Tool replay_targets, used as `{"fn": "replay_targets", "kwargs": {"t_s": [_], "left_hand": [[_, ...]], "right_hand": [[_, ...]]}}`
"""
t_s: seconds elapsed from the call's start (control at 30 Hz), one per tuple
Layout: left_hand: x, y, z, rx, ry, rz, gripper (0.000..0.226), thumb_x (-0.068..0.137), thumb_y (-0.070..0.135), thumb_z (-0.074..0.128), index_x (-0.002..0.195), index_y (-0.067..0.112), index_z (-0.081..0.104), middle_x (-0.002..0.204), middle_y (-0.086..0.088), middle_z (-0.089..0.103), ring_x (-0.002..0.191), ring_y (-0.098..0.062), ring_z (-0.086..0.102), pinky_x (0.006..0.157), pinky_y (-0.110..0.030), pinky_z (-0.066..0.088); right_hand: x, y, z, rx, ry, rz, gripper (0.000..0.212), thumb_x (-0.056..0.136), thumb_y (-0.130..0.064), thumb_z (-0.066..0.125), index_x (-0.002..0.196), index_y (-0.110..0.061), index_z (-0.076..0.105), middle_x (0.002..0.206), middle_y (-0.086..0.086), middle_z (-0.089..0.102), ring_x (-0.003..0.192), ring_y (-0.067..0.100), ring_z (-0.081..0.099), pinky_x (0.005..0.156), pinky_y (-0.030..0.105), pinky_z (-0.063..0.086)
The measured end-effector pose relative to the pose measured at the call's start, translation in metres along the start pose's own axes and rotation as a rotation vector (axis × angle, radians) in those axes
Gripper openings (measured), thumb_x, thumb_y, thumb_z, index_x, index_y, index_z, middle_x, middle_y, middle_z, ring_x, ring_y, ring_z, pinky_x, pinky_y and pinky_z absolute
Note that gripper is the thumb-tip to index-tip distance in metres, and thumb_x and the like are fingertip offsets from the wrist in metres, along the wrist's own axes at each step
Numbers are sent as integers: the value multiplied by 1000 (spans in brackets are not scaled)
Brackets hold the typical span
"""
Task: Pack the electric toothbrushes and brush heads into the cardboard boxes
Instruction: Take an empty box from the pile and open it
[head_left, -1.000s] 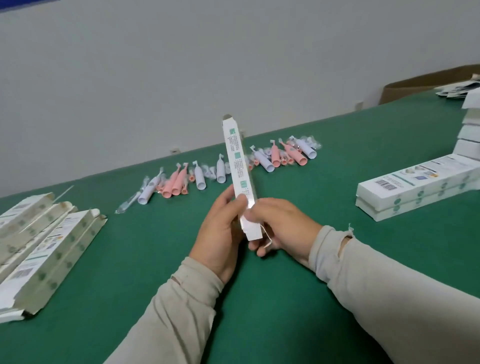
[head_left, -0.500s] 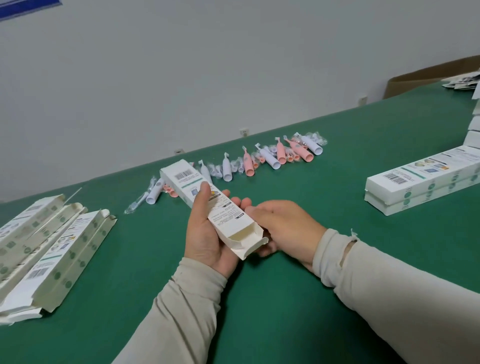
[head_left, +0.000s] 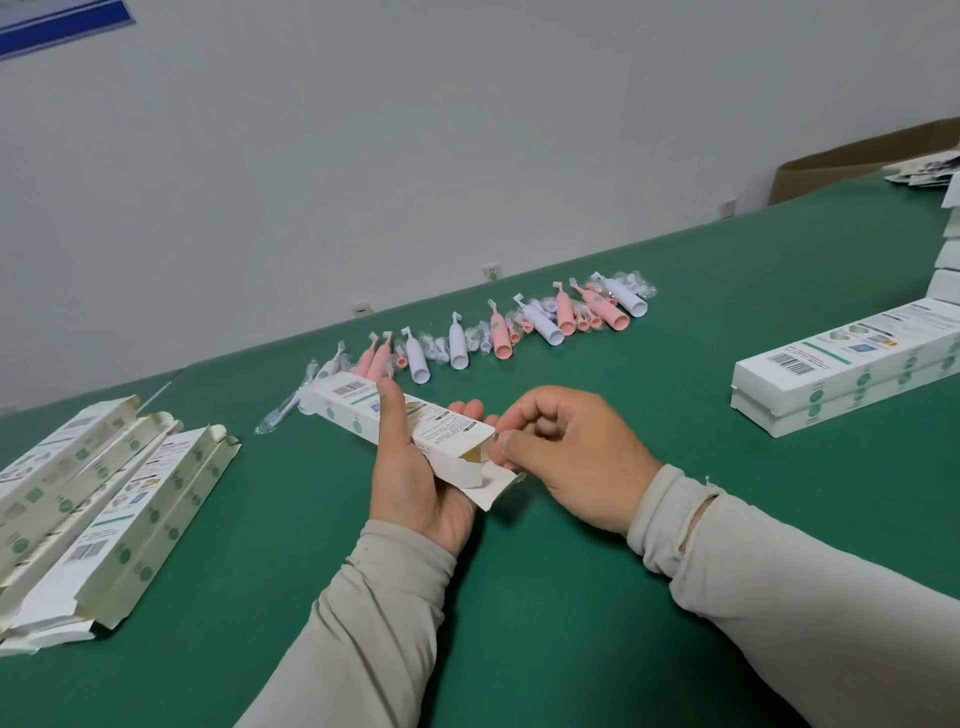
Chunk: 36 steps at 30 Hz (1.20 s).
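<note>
Green table (head_left: 571, 597) against a pale wall (head_left: 415, 130). At centre, a white box (head_left: 415, 434) lying slantwise, cradled in the left hand (head_left: 415, 478), thumb curled over its top. Near end open, flaps out; right hand (head_left: 566, 457) pinching something small at that mouth. Beyond, a far row of pink and white toothbrushes (head_left: 498, 332). Open boxes (head_left: 104, 514) piled at left, closed boxes (head_left: 847, 379) stacked at right.

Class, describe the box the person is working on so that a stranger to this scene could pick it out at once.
On the green table, find the two hands near the middle. The left hand grips a long white box, and the right hand pinches at its near end. Unlike the other boxes, it is held and its near end is open.
</note>
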<state>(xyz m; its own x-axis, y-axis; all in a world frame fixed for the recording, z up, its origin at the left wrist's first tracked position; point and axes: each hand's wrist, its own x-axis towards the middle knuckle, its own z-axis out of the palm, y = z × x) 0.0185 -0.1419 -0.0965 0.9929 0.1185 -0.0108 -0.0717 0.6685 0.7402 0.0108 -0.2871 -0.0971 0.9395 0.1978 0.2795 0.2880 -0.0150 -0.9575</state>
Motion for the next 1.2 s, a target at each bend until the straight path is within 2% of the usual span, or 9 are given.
{"fn": "replay_targets", "kwargs": {"t_s": [0.07, 0.2, 0.33, 0.5, 0.67, 0.8, 0.97, 1.1, 1.2], "left_hand": [[1, -2, -1, -5, -16, -1, 54, 95, 65, 46, 66, 34, 80, 68, 1, 74, 61, -14, 71, 60, -33, 59], [-1, -2, 0, -7, -39, -17, 41, 81, 66, 57, 67, 35, 80, 76, -6, 72, 68, -14, 72, 75, -45, 61], [-4, -3, 6, -17, -67, -19, 36, 73, 65, 58, 64, 36, 79, 97, -11, 54, 75, -15, 73, 81, -51, 58], [-9, -8, 9, -14, -150, -42, 33, 80, 55, 61, 68, 32, 80, 82, -8, 65, 85, -20, 69, 84, -49, 58], [-9, -12, 11, -18, -87, -118, 53, 77, 39, 72, 114, 4, 59, 113, -20, 54, 130, -42, 52, 102, -61, 46], [-6, -7, 8, -41, -62, -156, 36, 84, 42, 68, 91, 7, 74, 98, -16, 59, 103, -33, 66, 81, -54, 58], [-6, -4, 8, -15, -35, -163, 53, 92, 45, 61, 122, 4, 46, 92, -14, 56, 86, -26, 61, 77, -43, 58], [-7, -5, 10, -95, -38, -109, 71, 88, 37, 65, 140, -2, 39, 119, -22, 45, 118, -32, 55, 109, -55, 43], [-6, -9, 10, -141, -63, -108, 78, 84, 35, 68, 146, 0, 34, 117, -20, 40, 114, -31, 48, 113, -56, 37]], "right_hand": [[-1, 1, 0, -45, -23, -15, 8, 83, -10, 73, 80, -16, 69, 81, 18, 71, 85, 35, 69, 88, 51, 56], [-6, 1, 4, -78, -42, -81, 15, 78, -24, 80, 83, -17, 68, 73, -6, 69, 65, 4, 57, 67, 20, 51], [-6, 2, 6, -132, 24, -97, 19, 76, -18, 83, 80, -18, 65, 74, -6, 70, 63, 4, 55, 66, 25, 54], [-5, 3, 4, -105, 43, -116, 21, 76, -9, 82, 71, -18, 64, 63, -32, 63, 64, -13, 59, 60, 6, 43], [-3, 3, 3, -143, 49, -147, 14, 79, -13, 80, 72, -16, 68, 67, -23, 67, 74, -16, 61, 64, 10, 43], [-6, 0, 0, -289, -122, -201, 9, 79, -28, 74, 86, -25, 68, 83, -27, 67, 79, -7, 63, 67, 12, 45], [-5, -1, -1, -526, -117, -309, 29, 79, -28, 72, 99, -37, 53, 100, -15, 61, 84, 7, 59, 75, 29, 52], [-4, -2, -2, -535, 14, -387, 13, 83, -27, 73, 92, -29, 63, 93, -17, 55, 84, 3, 58, 76, 28, 51], [-3, -1, -4, -488, 40, -372, 5, 84, -23, 75, 86, -25, 70, 93, -16, 57, 87, 4, 62, 79, 27, 51]]}}
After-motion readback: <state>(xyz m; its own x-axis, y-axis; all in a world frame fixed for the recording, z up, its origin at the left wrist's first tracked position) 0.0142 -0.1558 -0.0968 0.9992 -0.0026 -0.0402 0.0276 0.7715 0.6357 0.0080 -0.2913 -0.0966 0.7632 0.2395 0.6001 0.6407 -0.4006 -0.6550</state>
